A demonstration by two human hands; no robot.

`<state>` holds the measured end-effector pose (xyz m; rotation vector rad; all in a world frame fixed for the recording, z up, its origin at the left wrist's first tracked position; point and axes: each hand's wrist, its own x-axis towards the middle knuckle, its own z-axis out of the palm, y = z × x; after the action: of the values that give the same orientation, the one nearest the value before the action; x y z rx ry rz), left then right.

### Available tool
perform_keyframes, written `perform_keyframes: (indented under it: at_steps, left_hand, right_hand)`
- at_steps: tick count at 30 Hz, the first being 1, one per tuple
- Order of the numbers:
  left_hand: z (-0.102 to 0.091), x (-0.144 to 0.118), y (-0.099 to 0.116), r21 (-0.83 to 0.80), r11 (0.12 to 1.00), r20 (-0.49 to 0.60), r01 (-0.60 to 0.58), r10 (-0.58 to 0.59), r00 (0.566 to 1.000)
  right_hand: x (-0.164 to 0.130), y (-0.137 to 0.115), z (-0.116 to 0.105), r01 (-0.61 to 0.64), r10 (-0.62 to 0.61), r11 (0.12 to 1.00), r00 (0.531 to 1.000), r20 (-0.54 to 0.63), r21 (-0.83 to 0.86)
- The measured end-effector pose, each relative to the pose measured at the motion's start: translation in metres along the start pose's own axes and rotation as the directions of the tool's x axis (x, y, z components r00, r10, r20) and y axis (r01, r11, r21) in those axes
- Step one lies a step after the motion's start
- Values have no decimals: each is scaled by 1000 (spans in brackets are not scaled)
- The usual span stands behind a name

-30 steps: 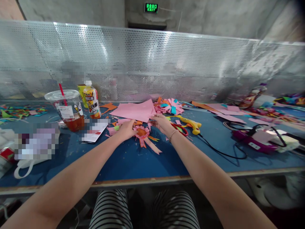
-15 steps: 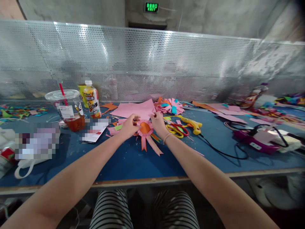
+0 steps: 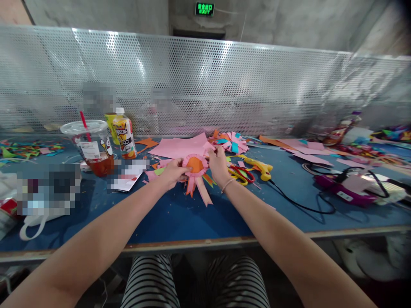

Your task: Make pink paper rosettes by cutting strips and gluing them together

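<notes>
A pink paper rosette (image 3: 195,165) with an orange centre and forked ribbon tails is tilted toward me above the blue table. My left hand (image 3: 175,172) pinches its left edge between thumb and fingers. Just off the rosette's upper right side, my right hand (image 3: 218,164) has its fingertips closed together. Whatever those fingertips may hold is too small to make out against the pink paper sheets (image 3: 180,146) behind. Red and yellow scissors (image 3: 240,175) lie to the right of this hand, beside a yellow glue gun (image 3: 261,169).
A second rosette (image 3: 233,143), pink and blue, lies behind my right hand. To the left stand a cup with a straw (image 3: 96,154) and a drink bottle (image 3: 124,137). The glue gun's black cable (image 3: 298,207) runs right toward a purple object (image 3: 345,194). A perforated metal panel (image 3: 192,81) borders the back.
The rosette has tipped up to face me more, and its tails have shifted slightly left. My right hand has come away from its rim, a little up and right. My left hand keeps its hold.
</notes>
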<state>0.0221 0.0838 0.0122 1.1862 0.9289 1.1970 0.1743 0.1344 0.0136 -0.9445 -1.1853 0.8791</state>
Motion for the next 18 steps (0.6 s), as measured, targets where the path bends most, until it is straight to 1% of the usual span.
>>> perform_keyframes:
  at_steps: [2,3,4,6,8,10,12,14,16,18]
  left_hand:
    - [-4,4,0,-48,998,-37,-50,48,998]
    - [-6,6,1,-71,995,-50,-71,67,996]
    - [-8,8,2,-88,992,-61,-89,84,995]
    - [-12,10,4,-109,987,-65,-118,112,992]
    - [-15,12,6,-117,981,-56,-152,146,988]
    - [-19,13,6,-104,978,-51,-179,174,983]
    - [-22,15,5,-72,979,-64,-192,188,980]
    - [-26,18,2,-38,981,-80,-192,188,979]
    - [-28,20,0,-13,981,-87,-193,191,978]
    - [-29,22,-2,2,981,-93,-196,195,976]
  right_hand:
    - [3,-2,-2,14,-14,1000,996,-90,-2]
    - [4,-3,-4,6,-7,1000,995,-100,-9]
    - [5,-4,-7,-15,13,1000,997,-75,-20]
    - [6,-5,-12,-71,72,996,997,19,-59]
    - [7,-3,-16,-106,118,991,982,146,-85]
    - [6,0,-17,-104,119,992,964,236,-74]
    - [4,2,-16,-122,128,992,952,278,-38]
    - [2,2,-12,-191,183,982,937,298,-2]
    - [0,0,-10,-255,235,966,923,304,29]
    - [-2,-3,-8,-289,258,955,917,305,61]
